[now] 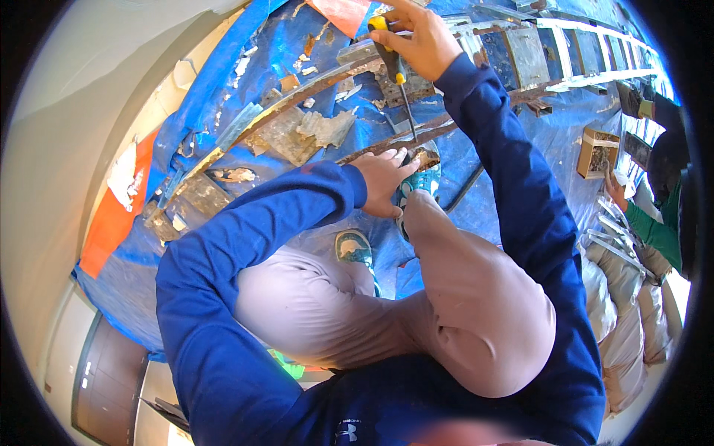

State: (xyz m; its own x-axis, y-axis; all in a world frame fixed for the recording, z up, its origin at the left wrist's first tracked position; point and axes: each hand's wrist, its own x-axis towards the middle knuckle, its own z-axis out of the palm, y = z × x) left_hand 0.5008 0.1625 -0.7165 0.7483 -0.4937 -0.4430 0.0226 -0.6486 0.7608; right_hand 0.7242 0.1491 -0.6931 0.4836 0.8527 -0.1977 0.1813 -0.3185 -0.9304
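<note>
A screwdriver with a yellow and black handle stands nearly upright in the upper middle of the frame, its thin metal shaft running down to a rusty strip of metal that crosses the blue tarpaulin on a slant. The right hand, at the top centre, is wrapped in a fist around the handle, fingers curled tight about the grip. Just below the tip, the left hand lies with fingers extended and close together, pressed on the near end of the strip, touching it beside the shaft's point. Under that hand sits a teal shoe, its toe against the strip, and a second teal shoe shows lower, between the person's grey-trousered knees. Both arms wear blue sleeves that rise from the lower edge. Around the strip the tarpaulin carries torn flakes and slabs of pale grey debris, thickest to the upper left of the centre. A white ladder-like frame lies across the upper right. Toward the right edge stands a small open wooden box, and beside it another person's hand reaches in from a green sleeve. An orange sheet shows at the tarpaulin's left edge.
</note>
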